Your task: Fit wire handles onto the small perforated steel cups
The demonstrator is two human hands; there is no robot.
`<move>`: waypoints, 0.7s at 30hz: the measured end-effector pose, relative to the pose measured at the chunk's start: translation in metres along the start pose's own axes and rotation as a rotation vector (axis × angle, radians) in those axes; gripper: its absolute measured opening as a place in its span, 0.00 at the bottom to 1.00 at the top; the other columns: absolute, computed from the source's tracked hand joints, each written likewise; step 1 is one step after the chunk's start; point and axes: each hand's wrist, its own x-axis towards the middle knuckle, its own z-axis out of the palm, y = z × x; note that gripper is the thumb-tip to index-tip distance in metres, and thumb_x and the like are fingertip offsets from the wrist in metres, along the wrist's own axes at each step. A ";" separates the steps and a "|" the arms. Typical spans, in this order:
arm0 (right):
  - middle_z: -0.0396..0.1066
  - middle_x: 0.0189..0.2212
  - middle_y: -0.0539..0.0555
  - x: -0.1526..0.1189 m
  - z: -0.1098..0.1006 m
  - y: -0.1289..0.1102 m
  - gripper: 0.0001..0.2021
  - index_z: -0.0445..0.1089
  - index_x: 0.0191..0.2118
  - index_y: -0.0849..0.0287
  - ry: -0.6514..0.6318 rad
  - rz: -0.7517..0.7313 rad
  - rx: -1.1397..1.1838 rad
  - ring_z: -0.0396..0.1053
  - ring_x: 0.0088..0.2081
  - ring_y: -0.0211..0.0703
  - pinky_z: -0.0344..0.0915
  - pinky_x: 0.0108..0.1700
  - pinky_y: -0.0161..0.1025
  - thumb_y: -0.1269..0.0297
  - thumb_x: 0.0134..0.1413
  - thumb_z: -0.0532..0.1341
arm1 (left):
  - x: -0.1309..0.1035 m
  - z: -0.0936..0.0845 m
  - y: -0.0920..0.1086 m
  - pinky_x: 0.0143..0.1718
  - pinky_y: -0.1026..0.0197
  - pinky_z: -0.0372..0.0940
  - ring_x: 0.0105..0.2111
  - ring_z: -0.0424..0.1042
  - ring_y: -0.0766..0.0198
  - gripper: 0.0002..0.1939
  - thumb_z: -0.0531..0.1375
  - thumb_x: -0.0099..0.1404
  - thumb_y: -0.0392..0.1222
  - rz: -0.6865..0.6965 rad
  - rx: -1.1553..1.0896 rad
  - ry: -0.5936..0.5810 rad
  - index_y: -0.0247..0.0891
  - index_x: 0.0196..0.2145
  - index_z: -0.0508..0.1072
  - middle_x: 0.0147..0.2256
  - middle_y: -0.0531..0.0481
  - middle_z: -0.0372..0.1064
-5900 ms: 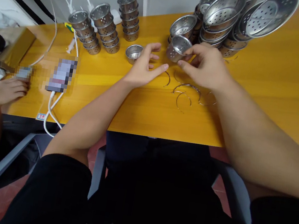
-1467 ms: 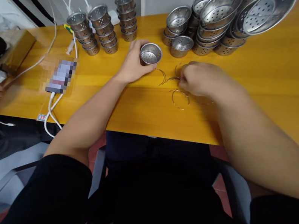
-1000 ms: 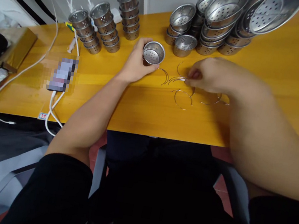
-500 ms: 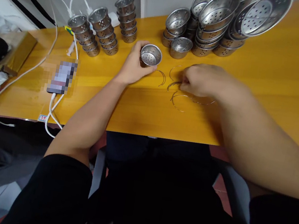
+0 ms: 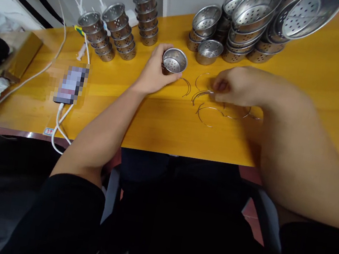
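Observation:
My left hand is wrapped round the side of a small perforated metal cup, which stands upright with its mouth facing up. To its right, several thin curved wires lie loosely on the table. My right hand hovers low over these wires with bent fingers, thumb and forefinger close together at the end of a small bunch of wire. Its other fingers are partly hidden. Another thin wire lies between the cup and the bunch.
Stacks of perforated cups stand at the back left. Larger stacked strainer cups crowd the back right, with a single low cup before them. A phone with white cables lies left on the wooden table.
My right hand has lifted slightly and its thumb and forefinger show more clearly, with more wires visible beneath it. My left hand still holds the cup. The view has shifted a little.

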 end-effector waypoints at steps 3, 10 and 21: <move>0.87 0.40 0.59 -0.001 -0.002 -0.002 0.04 0.85 0.45 0.56 -0.087 0.038 -0.055 0.79 0.38 0.55 0.70 0.44 0.50 0.68 0.76 0.71 | -0.001 0.000 0.007 0.85 0.29 0.76 0.73 0.82 0.36 0.44 0.89 0.65 0.53 -0.018 -0.006 -0.001 0.54 0.70 0.74 0.72 0.39 0.79; 0.83 0.33 0.59 0.004 0.010 -0.011 0.05 0.84 0.41 0.54 -0.048 0.043 -0.145 0.81 0.39 0.60 0.72 0.44 0.51 0.62 0.72 0.75 | -0.001 0.001 0.003 0.83 0.30 0.77 0.73 0.82 0.36 0.43 0.89 0.67 0.57 -0.007 0.008 -0.009 0.54 0.70 0.73 0.72 0.39 0.77; 0.89 0.54 0.69 -0.008 -0.004 -0.020 0.07 0.85 0.57 0.62 0.209 0.048 0.057 0.82 0.48 0.61 0.74 0.55 0.52 0.69 0.81 0.69 | 0.000 -0.002 0.002 0.83 0.29 0.78 0.73 0.81 0.36 0.44 0.90 0.67 0.60 0.008 0.008 -0.020 0.56 0.70 0.75 0.72 0.40 0.79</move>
